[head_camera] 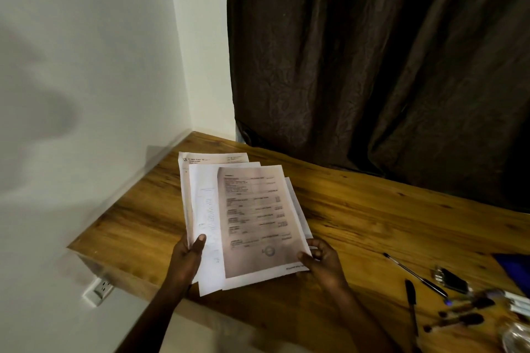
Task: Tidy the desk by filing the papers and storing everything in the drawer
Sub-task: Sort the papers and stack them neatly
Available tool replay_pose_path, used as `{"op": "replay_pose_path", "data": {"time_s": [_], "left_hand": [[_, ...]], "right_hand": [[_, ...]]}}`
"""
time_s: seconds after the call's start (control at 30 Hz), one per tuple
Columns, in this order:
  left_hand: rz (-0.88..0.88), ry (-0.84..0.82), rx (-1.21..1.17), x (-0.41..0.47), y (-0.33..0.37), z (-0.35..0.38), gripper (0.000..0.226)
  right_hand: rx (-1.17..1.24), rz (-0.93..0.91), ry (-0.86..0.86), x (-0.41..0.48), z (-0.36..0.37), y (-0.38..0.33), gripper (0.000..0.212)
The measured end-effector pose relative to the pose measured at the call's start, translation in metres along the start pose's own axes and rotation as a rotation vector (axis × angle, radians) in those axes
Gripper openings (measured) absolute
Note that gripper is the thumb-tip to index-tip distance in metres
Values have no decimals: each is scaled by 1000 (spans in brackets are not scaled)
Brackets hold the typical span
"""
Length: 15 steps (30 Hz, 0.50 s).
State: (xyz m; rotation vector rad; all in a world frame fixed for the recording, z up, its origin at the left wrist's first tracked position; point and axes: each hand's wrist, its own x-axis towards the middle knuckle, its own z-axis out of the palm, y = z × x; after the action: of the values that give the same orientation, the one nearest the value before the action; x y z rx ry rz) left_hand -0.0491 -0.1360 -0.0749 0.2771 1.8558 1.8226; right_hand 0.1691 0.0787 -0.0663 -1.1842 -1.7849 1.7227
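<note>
A fanned stack of several printed papers (246, 218) is held over the left part of the wooden desk (372, 215). My left hand (187, 259) grips the stack's lower left edge, thumb on top. Gripping the lower right corner is my right hand (324, 262), with its thumb on the top sheet. The top sheet shows a greyish photocopied form. A blue folder (513, 269) pokes in at the right edge. No drawer is visible.
Two pens (413, 272) (411, 305), a dark clip-like object (451, 279), several markers (464, 311) and a clear object (516, 338) lie at the desk's right. A white wall is on the left with a socket (100, 289) below the desk. Dark curtain (372, 66) hangs behind.
</note>
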Motion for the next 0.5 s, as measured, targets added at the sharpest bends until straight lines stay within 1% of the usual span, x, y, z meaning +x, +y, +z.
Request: {"op": "replay_pose_path", "data": {"time_s": [0.17, 0.27, 0.4, 0.5], "left_hand": [[11, 5, 11, 0, 2, 0, 35], [19, 0, 16, 1, 1, -1, 35], [40, -8, 38, 0, 1, 0, 27], [54, -26, 42, -1, 3, 1, 24]], "right_hand": [[-70, -60, 7, 0, 7, 4, 32], [-75, -42, -5, -1, 11, 6, 33], [-64, -21, -27, -3, 13, 8, 35], [-30, -41, -64, -6, 14, 8, 33]]}}
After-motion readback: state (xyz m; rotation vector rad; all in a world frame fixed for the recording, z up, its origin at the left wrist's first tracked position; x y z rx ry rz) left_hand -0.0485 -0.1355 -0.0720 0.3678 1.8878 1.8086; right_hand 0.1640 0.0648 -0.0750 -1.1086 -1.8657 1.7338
